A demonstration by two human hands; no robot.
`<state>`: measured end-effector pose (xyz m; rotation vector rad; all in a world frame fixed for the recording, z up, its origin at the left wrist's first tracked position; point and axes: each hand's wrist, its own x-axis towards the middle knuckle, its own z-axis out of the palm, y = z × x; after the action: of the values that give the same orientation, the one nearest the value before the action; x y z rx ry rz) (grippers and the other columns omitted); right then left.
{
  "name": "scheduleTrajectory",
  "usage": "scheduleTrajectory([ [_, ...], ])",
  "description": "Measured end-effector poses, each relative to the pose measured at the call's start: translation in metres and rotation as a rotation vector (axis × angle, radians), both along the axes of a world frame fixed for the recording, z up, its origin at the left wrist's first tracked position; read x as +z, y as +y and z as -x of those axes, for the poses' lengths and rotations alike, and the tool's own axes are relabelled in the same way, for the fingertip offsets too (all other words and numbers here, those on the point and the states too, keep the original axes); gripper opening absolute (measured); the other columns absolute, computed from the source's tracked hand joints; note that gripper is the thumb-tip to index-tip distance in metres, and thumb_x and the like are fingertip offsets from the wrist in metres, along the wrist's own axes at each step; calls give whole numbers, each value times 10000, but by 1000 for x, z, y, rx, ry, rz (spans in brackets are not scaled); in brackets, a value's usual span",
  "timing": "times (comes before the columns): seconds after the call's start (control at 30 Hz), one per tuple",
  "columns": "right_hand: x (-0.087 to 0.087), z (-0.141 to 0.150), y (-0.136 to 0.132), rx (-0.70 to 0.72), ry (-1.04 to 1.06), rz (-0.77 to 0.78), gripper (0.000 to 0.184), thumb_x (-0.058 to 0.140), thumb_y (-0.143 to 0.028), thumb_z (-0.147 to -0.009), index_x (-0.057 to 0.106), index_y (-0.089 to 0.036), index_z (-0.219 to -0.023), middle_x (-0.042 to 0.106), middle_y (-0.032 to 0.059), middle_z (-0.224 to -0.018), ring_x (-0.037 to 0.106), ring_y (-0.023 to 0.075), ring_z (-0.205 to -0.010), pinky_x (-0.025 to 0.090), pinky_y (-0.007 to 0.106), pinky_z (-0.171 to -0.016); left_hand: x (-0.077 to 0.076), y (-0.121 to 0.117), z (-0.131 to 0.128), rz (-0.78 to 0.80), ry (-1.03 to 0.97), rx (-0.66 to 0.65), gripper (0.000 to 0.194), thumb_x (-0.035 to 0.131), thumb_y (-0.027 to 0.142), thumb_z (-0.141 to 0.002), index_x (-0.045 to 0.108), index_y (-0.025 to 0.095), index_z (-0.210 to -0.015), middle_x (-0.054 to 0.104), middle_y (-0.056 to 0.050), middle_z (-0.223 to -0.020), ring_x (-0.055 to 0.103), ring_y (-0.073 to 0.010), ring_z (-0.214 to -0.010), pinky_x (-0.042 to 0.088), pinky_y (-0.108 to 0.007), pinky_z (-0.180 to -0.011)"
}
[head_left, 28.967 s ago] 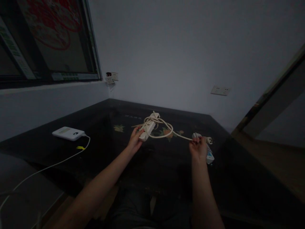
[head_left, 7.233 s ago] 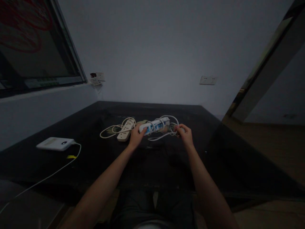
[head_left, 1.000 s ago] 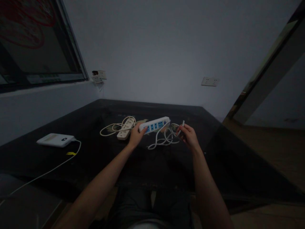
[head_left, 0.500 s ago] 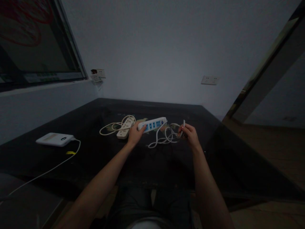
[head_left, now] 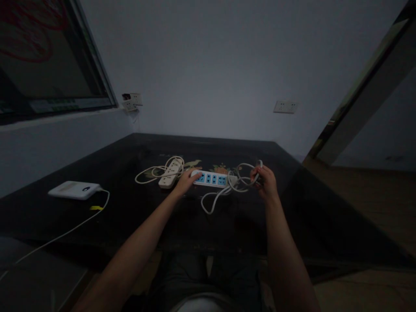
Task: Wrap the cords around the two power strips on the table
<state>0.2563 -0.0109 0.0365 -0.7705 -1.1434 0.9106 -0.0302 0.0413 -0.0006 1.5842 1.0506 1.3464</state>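
A white power strip with blue socket faces [head_left: 211,178] lies on the black table, level and roughly crosswise in front of me. My left hand [head_left: 186,181] grips its left end, thumb on top. Its white cord [head_left: 212,203] loops over the strip's right end and along the table. My right hand [head_left: 264,180] is closed around loops of that cord, to the right of the strip. Just left of my left hand rests a second, cream power strip [head_left: 169,175], its own cord [head_left: 146,175] coiled on and beside it.
A white power bank [head_left: 74,190] with a cable [head_left: 78,226] sits on the left of the black table [head_left: 208,234]. Near it is a small yellow strip [head_left: 96,208]. Wall sockets [head_left: 285,107] are at the back, and a window [head_left: 48,65] is at the left.
The blue-faced power strip has gone from tilted to lying level, slightly lower. My right hand has shifted a little right, raising loops of cord with it.
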Motion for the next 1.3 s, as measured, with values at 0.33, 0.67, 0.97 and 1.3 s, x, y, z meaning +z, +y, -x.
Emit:
scheduleTrajectory([
  [0.33, 2, 3, -4, 241, 173, -110, 251, 588, -413, -770, 488, -214, -655, 482, -67, -465, 307, 32, -277, 158, 168, -267, -15, 3, -10, 130, -246, -96, 415, 681, 417, -715, 671, 136, -1019, 638, -55, -726, 572, -161, -561, 399, -229, -415],
  [0.67, 8, 3, -7, 355, 322, -149, 230, 558, -369, -787, 462, -224, -637, 467, -88, -460, 250, 22, -263, 182, 166, -283, -24, -2, -22, 201, -473, -112, 415, 667, 416, -744, 611, 139, -1048, 691, -95, -894, 655, -180, -640, 441, -213, -452],
  [0.97, 0, 38, -6, 455, 278, -52, 276, 604, -407, -760, 470, -210, -621, 500, -84, -446, 270, 20, -232, 184, 147, -258, -31, -3, -29, 230, -640, -45, 375, 687, 410, -749, 585, 153, -1003, 676, -80, -946, 660, -155, -683, 487, -211, -524],
  [1.3, -7, 67, -10, 506, 46, 100, 321, 634, -486, -737, 515, -202, -647, 535, -43, -472, 343, 54, -289, 183, 170, -258, -20, 5, -15, 177, -726, 101, 363, 661, 423, -769, 564, 164, -1004, 673, -67, -951, 656, -142, -692, 479, -198, -522],
])
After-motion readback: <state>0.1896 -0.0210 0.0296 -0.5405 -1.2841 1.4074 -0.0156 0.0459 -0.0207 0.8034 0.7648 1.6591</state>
